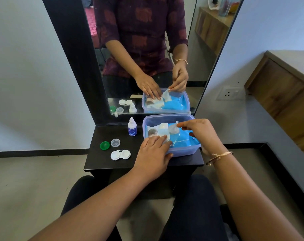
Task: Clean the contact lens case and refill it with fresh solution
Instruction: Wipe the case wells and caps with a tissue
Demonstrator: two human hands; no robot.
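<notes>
The white contact lens case (120, 154) lies open on the black table (104, 164), its green cap (104, 145) and clear cap (115, 142) just behind it. A small white solution bottle (132, 127) stands upright near the mirror. A translucent purple tub (182, 151) holds a blue pack of wet wipes (182, 138). My left hand (153, 153) presses flat on the pack's left end. My right hand (201, 134) pinches a white wipe (173, 129) that sticks up out of the pack's opening.
A black-framed mirror (147, 49) rises behind the table and reflects the hands and objects. A wooden cabinet (287, 94) stands at the right, with a wall socket (230, 93) beside it. My dark-trousered knees are under the table's front edge.
</notes>
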